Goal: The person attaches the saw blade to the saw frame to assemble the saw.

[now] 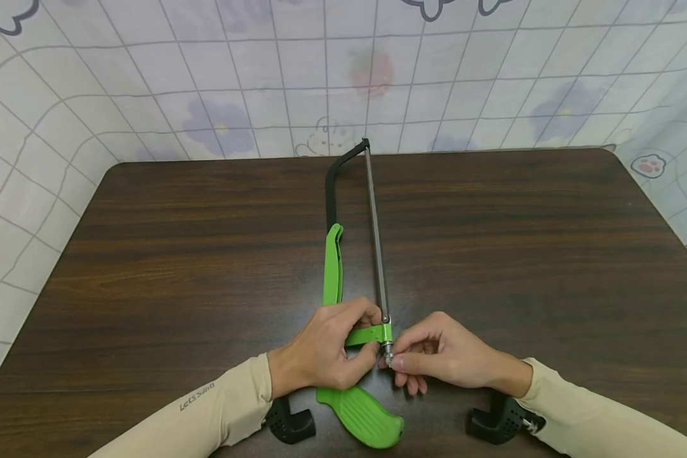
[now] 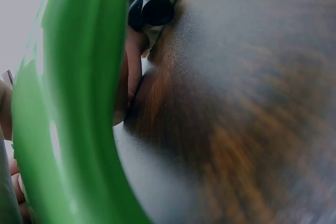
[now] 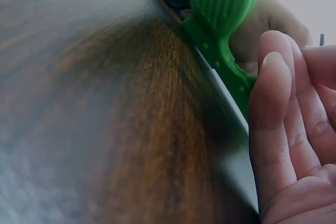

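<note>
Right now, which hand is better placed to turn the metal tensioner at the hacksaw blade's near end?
Probably the right hand: its thumb and fingers pinch the metal tensioner, while the left hand holds the hacksaw's green frame beside it.

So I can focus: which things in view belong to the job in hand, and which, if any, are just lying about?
Part of the job:
green hacksaw
its blade
metal fastener at the blade's near end
left hand, gripping the green bracket
right hand, pinching the fastener

Just surroundings or worn gear:
wooden table
patterned backdrop
left wrist camera
right wrist camera
</note>
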Tool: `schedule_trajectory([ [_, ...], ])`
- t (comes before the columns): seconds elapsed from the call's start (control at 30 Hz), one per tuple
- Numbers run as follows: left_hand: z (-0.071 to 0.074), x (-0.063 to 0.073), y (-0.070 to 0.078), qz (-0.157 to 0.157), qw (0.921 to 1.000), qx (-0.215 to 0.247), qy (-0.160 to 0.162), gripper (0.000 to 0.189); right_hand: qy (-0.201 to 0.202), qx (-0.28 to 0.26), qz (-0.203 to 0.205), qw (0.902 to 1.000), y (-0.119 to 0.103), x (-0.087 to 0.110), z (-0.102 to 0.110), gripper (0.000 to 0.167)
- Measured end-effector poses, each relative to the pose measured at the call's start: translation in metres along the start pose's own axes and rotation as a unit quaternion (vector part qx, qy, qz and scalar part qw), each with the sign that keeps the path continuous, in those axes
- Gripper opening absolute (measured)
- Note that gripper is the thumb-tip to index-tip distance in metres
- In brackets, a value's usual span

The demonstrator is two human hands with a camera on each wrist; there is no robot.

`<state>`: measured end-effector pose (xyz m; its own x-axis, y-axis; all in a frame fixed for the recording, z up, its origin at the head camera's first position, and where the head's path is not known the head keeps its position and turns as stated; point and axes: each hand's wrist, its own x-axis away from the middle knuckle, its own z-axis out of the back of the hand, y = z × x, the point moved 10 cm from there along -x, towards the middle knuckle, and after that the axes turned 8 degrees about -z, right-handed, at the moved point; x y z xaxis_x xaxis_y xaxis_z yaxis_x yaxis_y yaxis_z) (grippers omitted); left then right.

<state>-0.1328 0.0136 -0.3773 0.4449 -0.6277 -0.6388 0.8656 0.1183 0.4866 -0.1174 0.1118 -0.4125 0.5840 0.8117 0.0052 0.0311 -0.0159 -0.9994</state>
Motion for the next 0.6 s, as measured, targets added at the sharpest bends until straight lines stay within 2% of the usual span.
schedule_trajectory([
  [0.23,0.0015,0.0006,-0.0009,0.006,0.9999,-0.005,0.008,0.017,0.004,-0.006,0.002,1.0,0.0007,0.0005,0.0005,0.015],
  [0.6,0.0012,0.0003,0.0003,0.004,1.0,-0.003,0.004,0.017,0.019,0.012,-0.027,0.9994,0.0059,-0.0004,0.001,0.015],
])
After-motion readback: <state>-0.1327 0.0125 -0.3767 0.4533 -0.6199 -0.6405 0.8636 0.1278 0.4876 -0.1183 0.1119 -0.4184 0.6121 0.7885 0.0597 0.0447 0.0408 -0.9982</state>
